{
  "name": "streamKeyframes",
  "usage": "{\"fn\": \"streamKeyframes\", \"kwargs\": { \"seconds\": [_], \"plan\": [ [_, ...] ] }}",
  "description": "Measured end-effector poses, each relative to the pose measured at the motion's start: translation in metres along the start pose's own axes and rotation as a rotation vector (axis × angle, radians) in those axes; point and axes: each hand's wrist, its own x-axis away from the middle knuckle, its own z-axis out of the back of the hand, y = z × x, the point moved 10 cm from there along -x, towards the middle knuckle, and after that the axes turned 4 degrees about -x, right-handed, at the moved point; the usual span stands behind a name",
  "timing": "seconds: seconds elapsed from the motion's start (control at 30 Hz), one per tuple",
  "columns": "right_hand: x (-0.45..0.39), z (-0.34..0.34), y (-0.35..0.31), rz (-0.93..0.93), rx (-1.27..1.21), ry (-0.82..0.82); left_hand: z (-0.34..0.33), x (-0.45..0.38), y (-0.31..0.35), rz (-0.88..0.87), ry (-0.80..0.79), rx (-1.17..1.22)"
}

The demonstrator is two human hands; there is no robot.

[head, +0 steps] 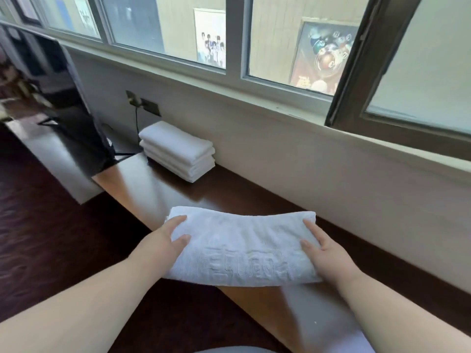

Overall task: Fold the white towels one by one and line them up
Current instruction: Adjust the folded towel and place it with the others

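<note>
A folded white towel (239, 247) with an embossed pattern lies across the front of the dark wooden counter (229, 189), overhanging its near edge. My left hand (165, 240) holds its left end, thumb on top and the other fingers hidden at the side. My right hand (323, 253) holds the right end the same way. Farther back on the counter, against the wall, stands a stack of three folded white towels (178, 151).
A wall with a window sill (280, 108) runs along the counter's far side. An open dark window frame (356, 72) juts in at the upper right. A black TV screen (66, 98) stands at the counter's left end, with a wall socket and cable (142, 103) behind.
</note>
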Motion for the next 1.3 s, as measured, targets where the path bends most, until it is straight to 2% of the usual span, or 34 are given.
{"fn": "streamKeyframes", "kwargs": {
  "seconds": [0.27,0.5,0.73,1.1,1.3],
  "plan": [
    [-0.082,-0.080,-0.057,-0.037,-0.127,-0.027,0.060,-0.103,-0.046,0.010,0.024,0.054],
    [-0.169,-0.128,-0.091,-0.059,-0.214,-0.042,0.098,-0.200,-0.048,-0.027,0.001,-0.005],
    [-0.228,-0.147,-0.137,-0.084,-0.219,0.018,0.132,-0.289,-0.043,-0.109,-0.056,0.057],
    [-0.271,-0.217,-0.200,-0.131,-0.228,0.327,0.168,-0.487,-0.035,-0.407,-0.230,-0.003],
    [-0.308,-0.259,-0.263,-0.140,-0.229,0.482,0.207,-0.597,-0.023,-0.528,-0.279,-0.003]
  ]
}}
